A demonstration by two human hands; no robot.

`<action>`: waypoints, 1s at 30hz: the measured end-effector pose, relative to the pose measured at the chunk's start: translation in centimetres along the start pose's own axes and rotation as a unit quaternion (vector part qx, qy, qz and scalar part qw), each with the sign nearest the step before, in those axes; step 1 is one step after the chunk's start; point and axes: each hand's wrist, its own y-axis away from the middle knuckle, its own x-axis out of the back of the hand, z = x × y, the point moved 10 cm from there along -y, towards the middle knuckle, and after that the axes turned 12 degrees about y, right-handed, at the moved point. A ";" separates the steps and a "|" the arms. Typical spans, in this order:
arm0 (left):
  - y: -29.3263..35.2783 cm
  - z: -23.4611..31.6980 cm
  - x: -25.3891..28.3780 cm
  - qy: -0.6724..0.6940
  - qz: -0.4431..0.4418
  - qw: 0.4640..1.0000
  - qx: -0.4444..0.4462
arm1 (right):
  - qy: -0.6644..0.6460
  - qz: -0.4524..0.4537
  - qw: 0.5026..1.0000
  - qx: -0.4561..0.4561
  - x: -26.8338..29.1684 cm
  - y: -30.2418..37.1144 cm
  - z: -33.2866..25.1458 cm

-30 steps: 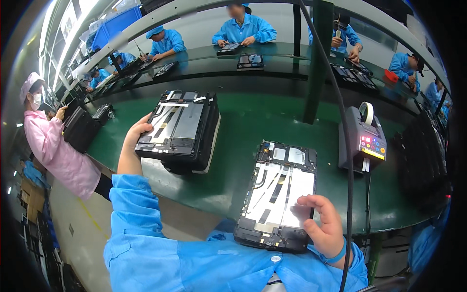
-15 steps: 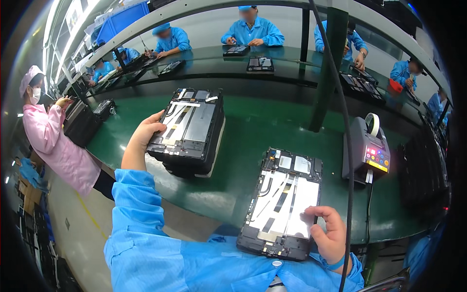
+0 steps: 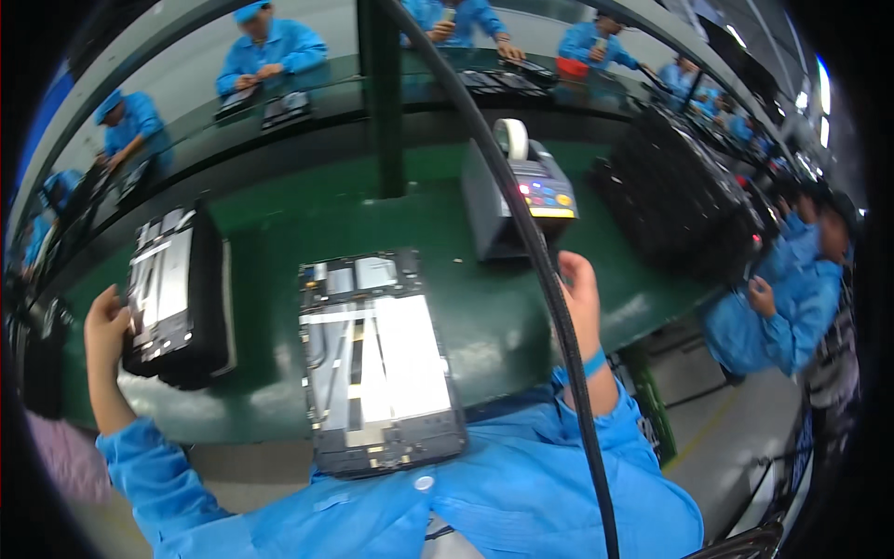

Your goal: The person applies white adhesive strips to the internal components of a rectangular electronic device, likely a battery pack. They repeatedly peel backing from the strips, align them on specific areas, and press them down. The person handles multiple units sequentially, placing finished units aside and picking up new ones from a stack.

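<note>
Open tablet: the opened tablet chassis (image 3: 380, 359) lies flat in the lower centre of the frame, its near end hanging over the front edge of the green bench (image 3: 484, 307), its pale inner panel facing up; neither of your hands touches it.
Stack: a pile of dark tablet units (image 3: 177, 293) sits at the left of the frame, well apart from the open one.
Left hand: your left hand (image 3: 107, 326) rests against the left side of that pile, fingers curled onto its edge; how tight the hold is, you cannot tell.
Right hand: your right hand (image 3: 577, 298) is raised right of centre, just below the tape dispenser (image 3: 517, 196), partly hidden behind a black cable (image 3: 549, 289); fingers look loosely together, holding nothing visible.
Dispenser: grey box with a tape roll on top, upper centre.
Right edge: black trays (image 3: 675, 200) stacked, and a person in blue (image 3: 782, 298) beside them.
Far bench: more workers in blue (image 3: 270, 42) along the top of the frame.
</note>
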 end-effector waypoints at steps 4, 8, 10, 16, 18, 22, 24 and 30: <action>5.8 13.8 -5.2 0.068 0.041 0.981 -0.176 | -0.097 -0.078 0.986 -0.108 -1.6 -3.1 2.3; 15.6 27.7 -13.7 0.065 -0.156 0.923 -0.346 | -0.208 -0.194 0.935 -0.214 -5.3 -3.1 2.1; 19.0 31.0 -17.0 0.147 -0.231 0.885 -0.375 | -0.186 -0.142 0.956 -0.175 -4.9 -3.3 2.5; 23.6 30.9 -22.9 0.200 -0.340 0.852 -0.344 | -0.166 -0.338 0.921 0.099 -6.6 4.9 -10.8; 23.0 29.9 -25.2 0.219 -0.316 0.880 -0.279 | -0.110 -0.441 0.846 0.279 -7.7 10.0 -17.3; 23.5 29.3 -25.6 0.255 -0.305 0.878 -0.267 | -0.028 -0.471 0.771 0.427 -8.5 13.2 -22.3; 23.4 29.1 -23.4 0.235 -0.196 0.891 -0.336 | -0.020 -0.430 0.790 0.436 -8.4 12.7 -22.8; 22.6 27.6 -22.9 0.283 -0.198 0.895 -0.283 | -0.019 -0.308 0.850 0.427 -7.9 11.0 -23.9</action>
